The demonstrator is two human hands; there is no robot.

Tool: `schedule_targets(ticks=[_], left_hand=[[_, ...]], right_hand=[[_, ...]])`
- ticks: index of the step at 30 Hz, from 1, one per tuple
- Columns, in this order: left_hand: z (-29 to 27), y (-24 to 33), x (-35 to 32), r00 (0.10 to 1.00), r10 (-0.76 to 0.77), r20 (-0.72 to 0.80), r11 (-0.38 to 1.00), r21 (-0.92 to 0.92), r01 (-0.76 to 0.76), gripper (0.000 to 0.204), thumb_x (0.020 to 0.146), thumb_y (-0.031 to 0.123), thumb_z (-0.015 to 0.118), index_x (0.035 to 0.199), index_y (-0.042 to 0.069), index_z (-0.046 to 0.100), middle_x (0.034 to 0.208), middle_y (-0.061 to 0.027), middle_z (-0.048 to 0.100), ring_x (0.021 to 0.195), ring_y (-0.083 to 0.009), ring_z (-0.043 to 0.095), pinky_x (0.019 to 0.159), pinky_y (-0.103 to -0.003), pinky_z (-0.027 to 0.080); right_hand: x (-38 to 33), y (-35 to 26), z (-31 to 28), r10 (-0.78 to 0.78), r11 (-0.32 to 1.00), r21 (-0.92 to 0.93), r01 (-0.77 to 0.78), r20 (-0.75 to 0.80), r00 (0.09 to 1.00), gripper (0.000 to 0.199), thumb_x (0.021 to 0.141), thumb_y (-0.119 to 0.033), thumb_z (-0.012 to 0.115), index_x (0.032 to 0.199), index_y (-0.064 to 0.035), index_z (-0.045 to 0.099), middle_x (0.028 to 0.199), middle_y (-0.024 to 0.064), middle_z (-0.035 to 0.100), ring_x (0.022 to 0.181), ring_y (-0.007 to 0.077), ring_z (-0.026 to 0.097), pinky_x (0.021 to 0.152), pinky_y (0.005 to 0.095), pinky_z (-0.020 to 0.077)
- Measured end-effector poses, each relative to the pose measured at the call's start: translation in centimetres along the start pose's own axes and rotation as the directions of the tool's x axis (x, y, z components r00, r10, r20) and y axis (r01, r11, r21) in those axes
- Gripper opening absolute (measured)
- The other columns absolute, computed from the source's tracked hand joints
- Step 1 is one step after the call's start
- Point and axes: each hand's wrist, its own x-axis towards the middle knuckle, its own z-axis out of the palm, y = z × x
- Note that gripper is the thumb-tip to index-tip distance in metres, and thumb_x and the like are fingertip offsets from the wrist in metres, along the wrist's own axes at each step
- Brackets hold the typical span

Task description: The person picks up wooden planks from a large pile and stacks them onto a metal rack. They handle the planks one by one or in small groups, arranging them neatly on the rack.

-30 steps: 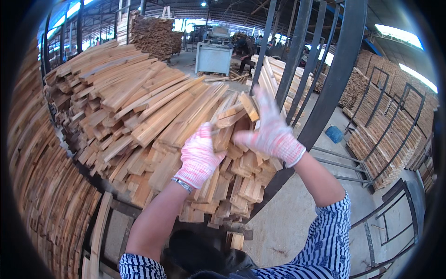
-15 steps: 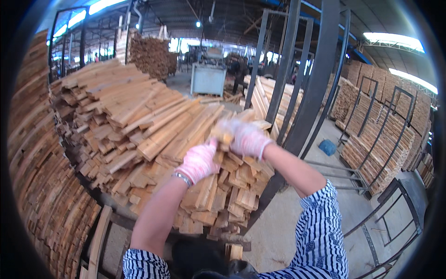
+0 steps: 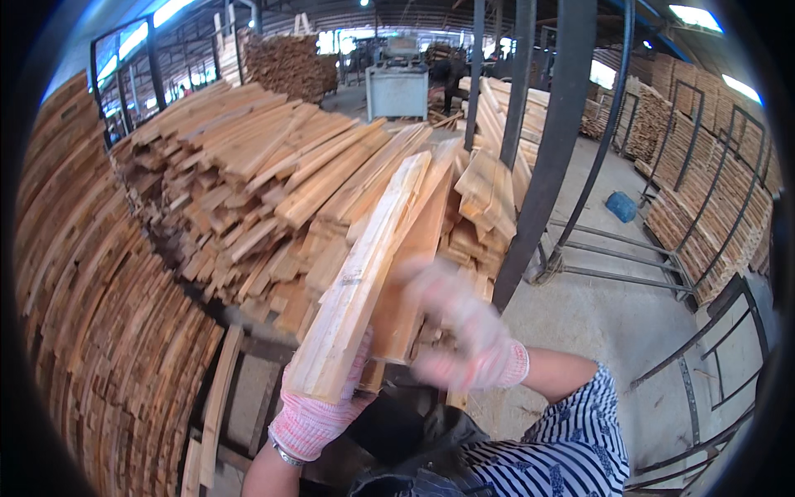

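Brown stacked boards (image 3: pixel 91 315) fill the left edge of your frame, and beside them a broad pile of loose timber (image 3: pixel 240 157) spreads from the upper left toward the centre. Low and left of centre, your gloved left hand (image 3: pixel 315 418) grips the near end of a pale board (image 3: pixel 360 277), which slants up to the middle of the frame. Just right of it lies a browner plank (image 3: pixel 406 311); you may be bearing that too, but I can't tell. Your right hand (image 3: pixel 468 335), blurred right of centre, looks open, fingers and thumb spread; contact with the plank is unclear. Further right rises a dark metal post (image 3: pixel 551 153). You seem to be mid-handling, gathering boards off the pile; the next move calls for a steady left grip and right fingers clear of the edges.
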Motion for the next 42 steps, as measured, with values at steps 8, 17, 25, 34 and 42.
schedule_targets(ticks=[8,17,25,34,42], left_hand=[[0.7,2.6,-3.6,0.986,0.071,0.152,0.981,-0.192,-0.041,0.071,0.078,0.036,0.085,0.142,0.019,0.058,0.141,-0.0195,0.056,0.137,-0.0410,0.047,0.114,-0.049,0.039],[-4.8,-12.1,-9.5,0.540,-0.807,0.238,0.561,0.029,0.827,0.023,0.099,0.023,0.060,0.109,0.007,0.072,0.108,-0.0080,0.072,0.101,-0.0193,0.068,0.088,-0.037,0.055],[15.4,-15.2,1.4,0.775,-0.472,0.420,-0.406,-0.884,0.232,0.063,0.105,0.040,0.055,0.151,0.000,0.038,0.128,-0.0073,0.059,0.111,-0.0160,0.058,0.098,-0.028,0.050],[4.6,-10.0,5.8,0.706,-0.614,0.353,0.344,-0.685,0.642,0.081,0.099,0.068,0.046,0.133,-0.004,0.061,0.117,-0.0110,0.068,0.110,-0.0164,0.059,0.099,-0.032,0.045],[3.2,-5.4,3.4,0.730,-0.550,0.407,0.471,-0.571,0.673,0.107,0.072,0.058,0.082,0.149,-0.004,0.040,0.130,-0.0230,0.062,0.118,-0.0276,0.062,0.099,-0.035,0.051]], right_hand=[[-0.2,4.3,4.7,0.844,-0.170,0.909,-0.380,0.333,0.419,0.084,0.093,-0.060,0.064,0.152,-0.0077,0.037,0.145,0.0163,0.052,0.126,0.0291,0.057,0.106,0.0467,0.0484],[-0.9,5.4,7.5,0.864,-0.231,0.940,-0.250,0.316,0.392,0.064,0.094,-0.044,0.068,0.142,-0.0066,0.049,0.133,0.0155,0.061,0.118,0.0287,0.062,0.104,0.0460,0.0506],[-0.8,6.0,8.3,0.864,-0.124,0.914,-0.386,0.291,0.411,0.054,0.095,-0.037,0.069,0.134,-0.0024,0.056,0.123,0.0110,0.066,0.110,0.0209,0.065,0.099,0.0367,0.0529],[0.2,7.9,5.0,0.907,0.010,0.852,-0.524,0.213,0.363,0.063,0.096,-0.042,0.069,0.140,0.0004,0.053,0.132,0.0123,0.062,0.119,0.0205,0.060,0.107,0.0352,0.0483],[-0.2,3.7,8.8,0.874,0.290,0.775,-0.562,0.024,0.484,0.058,0.095,-0.017,0.069,0.143,0.0049,0.047,0.129,0.0141,0.062,0.116,0.0219,0.061,0.103,0.0339,0.0498]])
